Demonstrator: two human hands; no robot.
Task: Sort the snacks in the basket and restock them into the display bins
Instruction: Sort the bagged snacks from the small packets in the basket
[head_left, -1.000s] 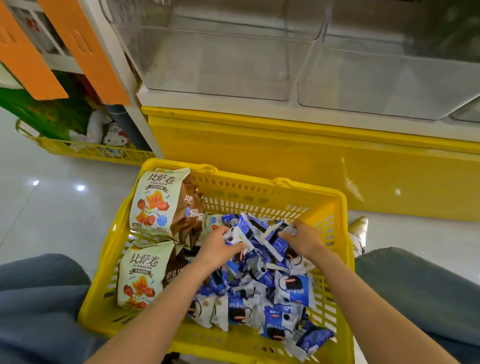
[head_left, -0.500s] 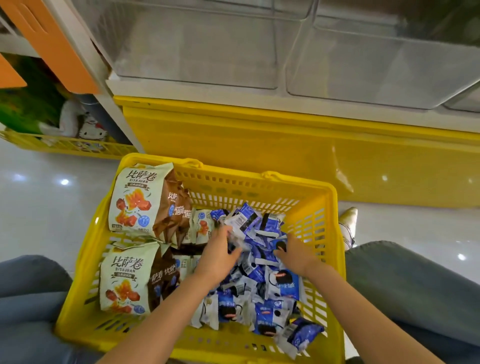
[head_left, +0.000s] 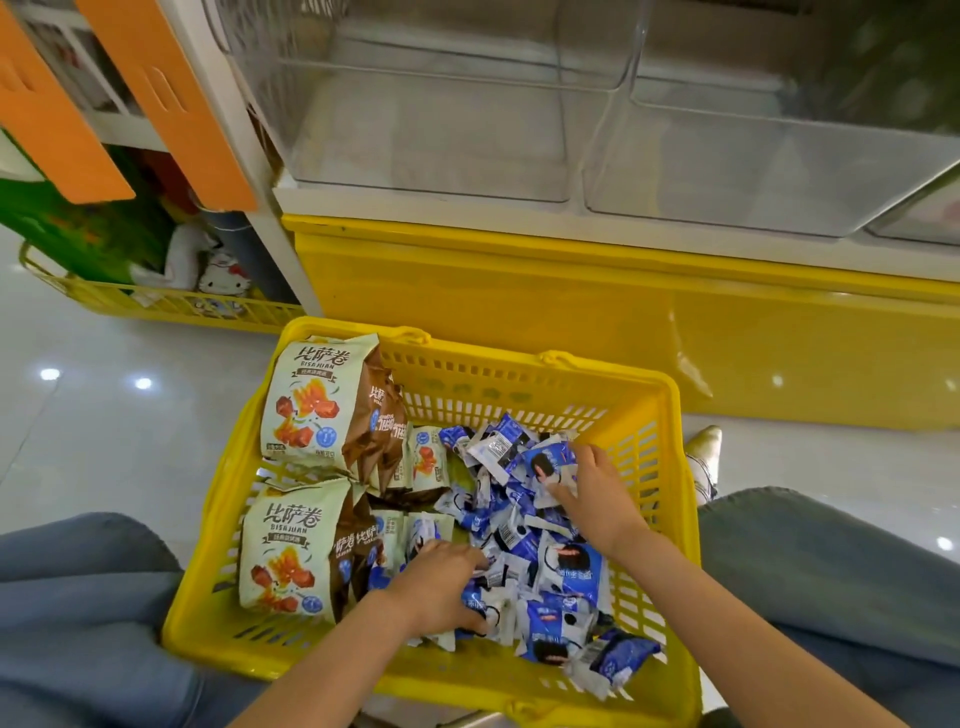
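A yellow basket (head_left: 519, 364) is set between two knees clad in blue denim, the left knee (head_left: 78, 597) and the right knee (head_left: 831, 561), just in front of the display unit. Its left side is taken up by two large cream-and-brown snack bags, one at the far corner (head_left: 311, 400) and one nearer (head_left: 285, 551), with brown bags and a few small cream packets (head_left: 426, 457) tucked beside them. The right side is filled by a loose heap of blue-and-white packets (head_left: 519, 525). At the far part of the heap a blue packet (head_left: 548, 462) printed with a dark round biscuit is grasped by the right hand (head_left: 597, 499), the thumb laid across its face. The left hand (head_left: 436, 587) is pressed palm down into the near part of the heap with its fingers curled among the wrappers; whether a packet is actually held there cannot be told. Beyond the basket a glossy yellow base panel (head_left: 519, 291) is seen, and above it two clear display bins, a left bin (head_left: 441, 130) and a right bin (head_left: 779, 166), are mounted side by side. Orange panels (head_left: 171, 104) are fixed to the white frame at the upper left. Below them a second yellow basket (head_left: 171, 306) is placed on the pale shiny floor (head_left: 104, 441), with a green bag (head_left: 88, 228) and a white plush toy (head_left: 223, 275) inside. A light shoe (head_left: 706, 447) is visible just right of the first basket.
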